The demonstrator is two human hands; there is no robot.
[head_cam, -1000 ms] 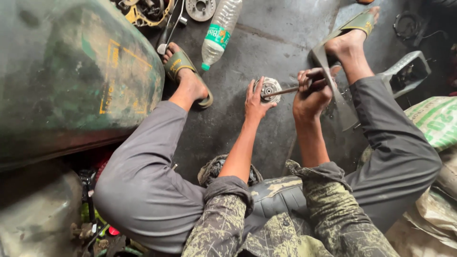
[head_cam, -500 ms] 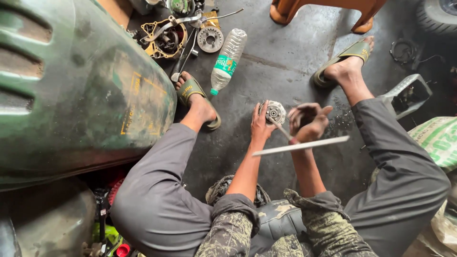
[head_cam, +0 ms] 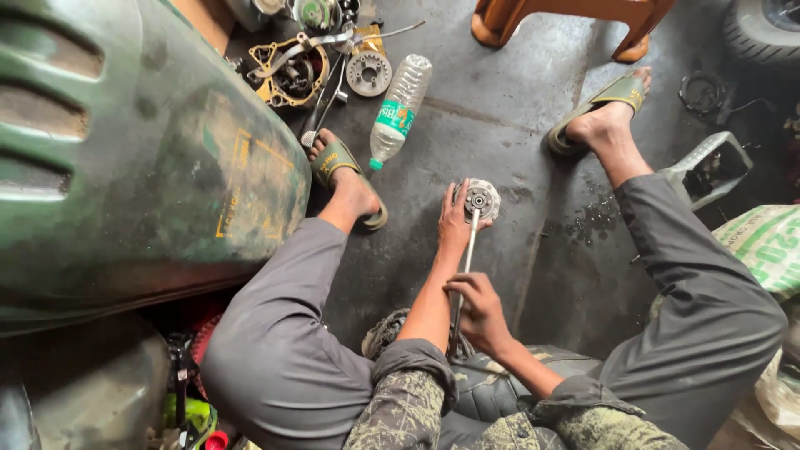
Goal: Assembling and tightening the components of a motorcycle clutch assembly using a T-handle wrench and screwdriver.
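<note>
I sit on the oily floor with my legs spread. My left hand (head_cam: 456, 223) holds a small round metal part (head_cam: 482, 200), a disc with a hub and holes, steady on the floor between my feet. A long metal wrench (head_cam: 466, 271) runs from that part back toward me. My right hand (head_cam: 481, 312) grips the near end of its shaft. Both sleeves are camouflage-patterned and the trousers grey.
A green vehicle body panel (head_cam: 125, 158) fills the left. A plastic bottle (head_cam: 399, 108) lies by my left foot. Engine cover and round parts (head_cam: 292, 71) lie at the back. An orange stool (head_cam: 575, 21), a tyre (head_cam: 762, 29), a grey housing (head_cam: 708, 171) and a sack (head_cam: 767, 246) are at the right.
The wrench has swung from lying crosswise to pointing toward me. My right hand slid down from the round part to the handle's near end. My left hand stays on the part.
</note>
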